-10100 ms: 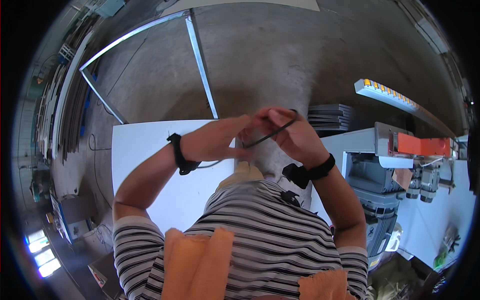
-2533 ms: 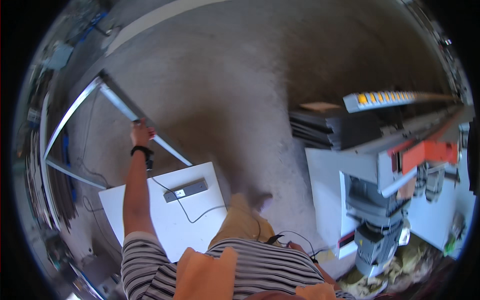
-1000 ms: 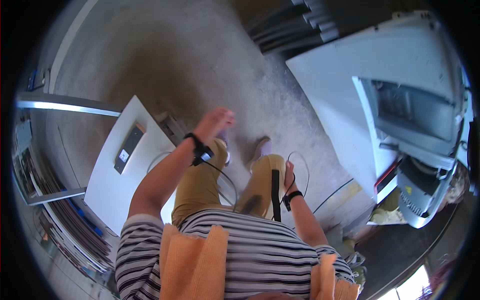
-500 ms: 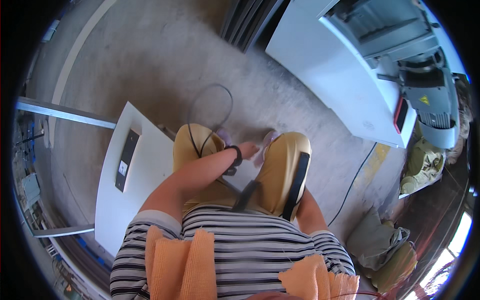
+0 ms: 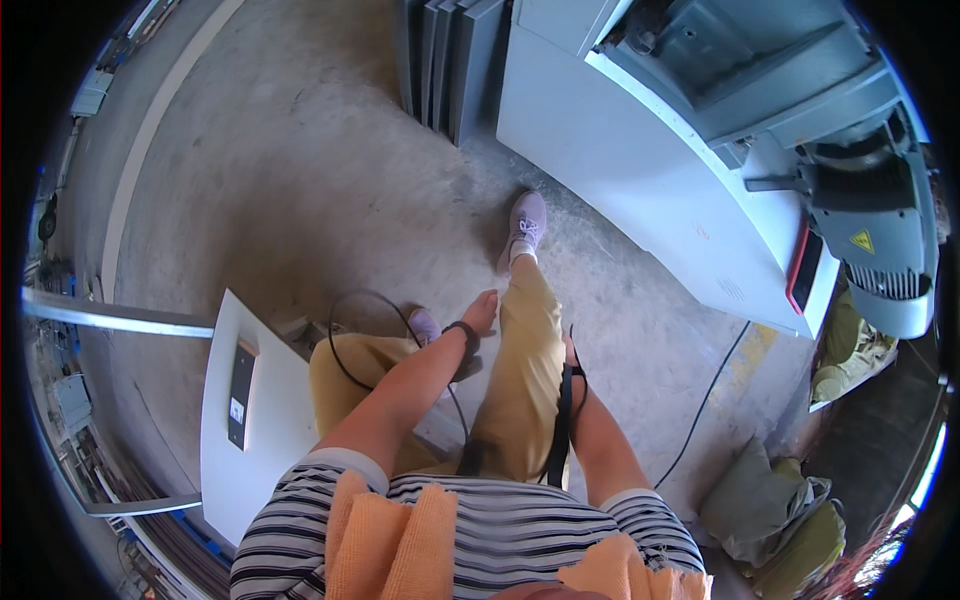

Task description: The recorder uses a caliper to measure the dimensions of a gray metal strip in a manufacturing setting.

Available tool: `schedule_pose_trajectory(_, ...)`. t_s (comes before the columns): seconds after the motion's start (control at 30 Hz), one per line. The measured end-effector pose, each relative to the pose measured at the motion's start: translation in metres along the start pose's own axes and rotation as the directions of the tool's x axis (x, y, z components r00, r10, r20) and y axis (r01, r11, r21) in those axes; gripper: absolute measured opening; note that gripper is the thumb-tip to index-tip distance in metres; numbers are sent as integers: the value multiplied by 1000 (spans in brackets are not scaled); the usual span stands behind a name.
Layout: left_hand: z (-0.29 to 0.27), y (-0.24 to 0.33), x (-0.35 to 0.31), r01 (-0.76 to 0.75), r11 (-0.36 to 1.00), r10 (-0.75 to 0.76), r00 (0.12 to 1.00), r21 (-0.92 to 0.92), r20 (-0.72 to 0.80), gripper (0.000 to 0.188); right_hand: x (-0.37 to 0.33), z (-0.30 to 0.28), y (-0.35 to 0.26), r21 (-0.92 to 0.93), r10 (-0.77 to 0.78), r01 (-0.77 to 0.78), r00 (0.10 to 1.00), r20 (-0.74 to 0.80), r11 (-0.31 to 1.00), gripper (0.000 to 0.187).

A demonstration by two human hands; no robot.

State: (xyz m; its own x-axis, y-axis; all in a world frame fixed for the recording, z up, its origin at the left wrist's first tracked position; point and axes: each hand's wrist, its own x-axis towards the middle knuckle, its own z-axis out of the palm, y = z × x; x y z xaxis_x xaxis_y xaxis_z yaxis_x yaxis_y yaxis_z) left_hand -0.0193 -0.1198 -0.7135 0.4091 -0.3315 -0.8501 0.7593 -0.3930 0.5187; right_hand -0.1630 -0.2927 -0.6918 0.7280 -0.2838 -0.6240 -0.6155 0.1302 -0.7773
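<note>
My left hand (image 5: 483, 312) hangs low between my legs, beside the right trouser leg. Its fingers are mostly turned away, so their pose is unclear and I see nothing in them. A dark wristband (image 5: 467, 337) circles that wrist. A thin black cable (image 5: 340, 352) loops over my left thigh and runs under the left forearm. My right hand (image 5: 571, 350) is largely hidden along the outer side of my right leg. Near it, a black strap (image 5: 562, 420) hangs down the thigh.
A white machine (image 5: 640, 190) with a grey motor housing (image 5: 868, 215) stands at the far right. Dark grey panels (image 5: 450, 70) lean beside it. A white panel (image 5: 225, 420) stands at my left. Bags (image 5: 748, 490) lie at the right, near a floor cable (image 5: 705, 400).
My right leg has stepped forward, its shoe now in full view. The machine and the panels have come closer. My left hand has shifted slightly left, and the cable loop now sits lower.
</note>
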Motion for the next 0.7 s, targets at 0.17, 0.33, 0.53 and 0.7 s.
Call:
schedule_pose_trajectory(0.17,46,18,42,103,982,-73,980,-159,182,55,44,-50,16,-345,-171,141,984,-58,928,34)
schedule_pose_trajectory(0.33,-2,2,69,-74,992,58,987,100,150,46,62,-2,-43,567,180,-150,984,3,810,20)
schedule_pose_trajectory(0.53,-10,12,11,-216,976,217,917,-41,335,26,55,-29,-25,590,72,-104,994,78,801,10)
schedule_pose_trajectory(0.7,-1,39,-58,-39,994,75,921,-103,383,20,20,-35,-40,472,54,-73,997,53,879,11)
